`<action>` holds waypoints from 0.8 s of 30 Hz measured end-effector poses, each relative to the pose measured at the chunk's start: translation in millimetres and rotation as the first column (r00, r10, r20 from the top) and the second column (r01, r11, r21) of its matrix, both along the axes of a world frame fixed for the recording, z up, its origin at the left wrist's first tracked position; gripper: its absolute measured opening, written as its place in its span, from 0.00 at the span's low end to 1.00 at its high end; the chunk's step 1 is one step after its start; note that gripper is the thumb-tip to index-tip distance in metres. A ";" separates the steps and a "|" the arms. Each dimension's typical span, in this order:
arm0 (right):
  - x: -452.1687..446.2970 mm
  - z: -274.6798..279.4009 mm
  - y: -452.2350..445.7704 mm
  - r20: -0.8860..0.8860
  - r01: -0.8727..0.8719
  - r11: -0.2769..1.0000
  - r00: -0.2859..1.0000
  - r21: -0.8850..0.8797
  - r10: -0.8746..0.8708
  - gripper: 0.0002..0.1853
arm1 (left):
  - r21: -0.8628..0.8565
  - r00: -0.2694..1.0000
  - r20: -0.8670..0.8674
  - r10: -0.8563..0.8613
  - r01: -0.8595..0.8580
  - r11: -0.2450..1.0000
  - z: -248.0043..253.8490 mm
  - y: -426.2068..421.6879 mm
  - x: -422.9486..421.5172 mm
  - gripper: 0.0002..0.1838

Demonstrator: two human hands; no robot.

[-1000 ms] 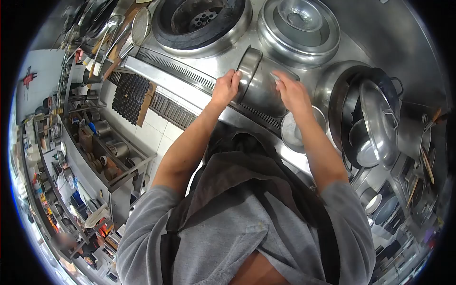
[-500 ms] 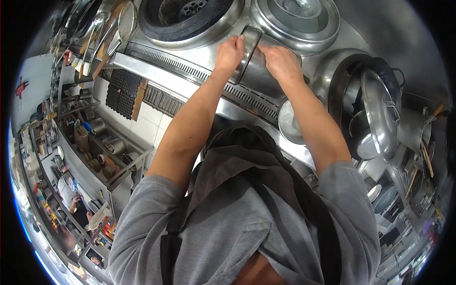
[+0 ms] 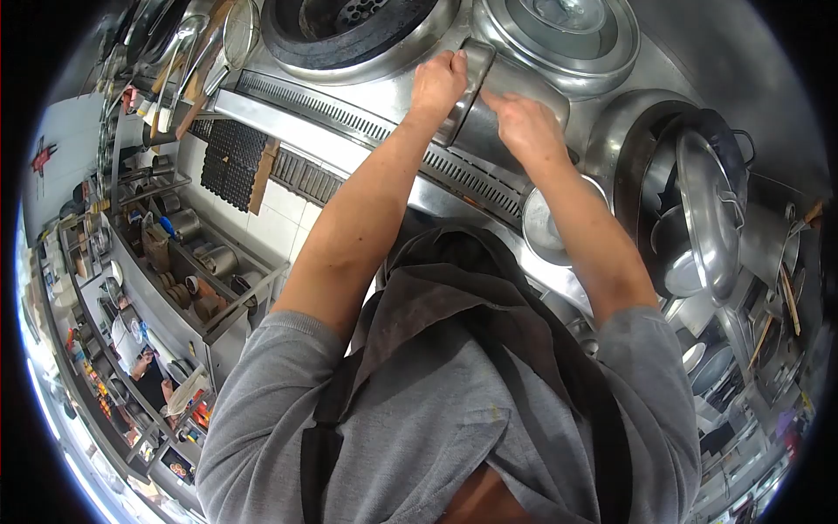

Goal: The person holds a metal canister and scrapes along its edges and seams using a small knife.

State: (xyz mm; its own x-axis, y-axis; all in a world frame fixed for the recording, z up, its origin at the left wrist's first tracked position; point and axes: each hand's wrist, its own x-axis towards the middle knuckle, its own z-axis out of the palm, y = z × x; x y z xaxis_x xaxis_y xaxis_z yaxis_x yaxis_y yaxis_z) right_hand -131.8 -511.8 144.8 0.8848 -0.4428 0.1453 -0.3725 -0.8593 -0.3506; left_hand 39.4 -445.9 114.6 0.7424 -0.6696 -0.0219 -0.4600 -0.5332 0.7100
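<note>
A cylindrical stainless steel pot [image 3: 491, 131] lies tilted on the steel stove top, its wide lid-like end band [image 3: 477, 68] toward the left. My left hand [image 3: 440, 84] is closed over the edge of that band, with the thumb side up. Against the pot's body rests my right hand [image 3: 529, 129], its index finger reaching toward the seam beside the band and its other fingers curled. The undersides of both hands are hidden, so the full grip of the right one does not show.
Beyond my hands sit a black-ringed wok burner [image 3: 349, 65] and a round steel basin [image 3: 489, 31]. To the right are a wok [image 3: 642, 166] and a leaning domed lid [image 3: 705, 210]. A slotted drain [image 3: 340, 113] runs along the front. Left, a person's hand [image 3: 141, 365] shows.
The whole view has shifted slightly. My left hand has slid a little farther away along the band, and my right hand has drawn slightly back toward me on the pot.
</note>
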 end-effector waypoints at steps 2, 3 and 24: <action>-2.1 8.3 -0.7 -0.046 -0.010 0.999 0.999 0.047 0.012 0.23 | 0.017 1.000 -0.006 -0.001 0.001 1.000 -4.8 -3.7 2.9 0.24; -1.8 13.0 -1.8 -0.087 -0.019 0.995 0.996 0.095 0.027 0.23 | 0.041 1.000 -0.003 0.000 0.000 0.999 -6.8 -6.7 4.7 0.24; -1.6 11.6 -1.9 -0.069 -0.020 0.992 0.997 0.121 0.028 0.23 | 0.241 0.997 -0.063 0.043 -0.027 0.970 -0.7 -29.0 16.7 0.27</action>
